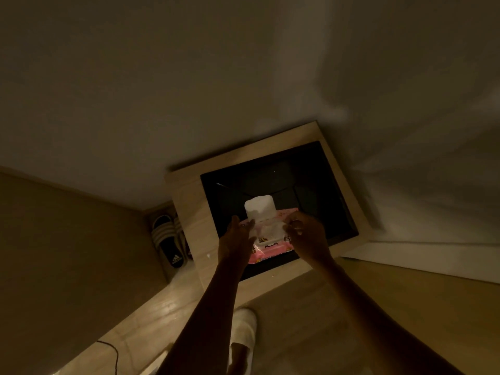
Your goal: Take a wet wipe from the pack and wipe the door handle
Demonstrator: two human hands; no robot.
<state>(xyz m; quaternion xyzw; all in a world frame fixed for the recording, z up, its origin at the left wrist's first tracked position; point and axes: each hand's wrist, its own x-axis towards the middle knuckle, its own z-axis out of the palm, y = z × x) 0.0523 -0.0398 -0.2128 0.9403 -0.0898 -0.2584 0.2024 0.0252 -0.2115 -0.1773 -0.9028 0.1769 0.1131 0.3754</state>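
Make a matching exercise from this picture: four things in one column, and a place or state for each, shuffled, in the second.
Things:
1. lid
2. wipe pack
3. sandals
4. left hand

Places or states:
A. on the floor beside the table
B. flipped up, open
C. resting on the pack's left side
D. lying on the table's black top

Pairs: 1-B, 2-D, 3-A, 4-C
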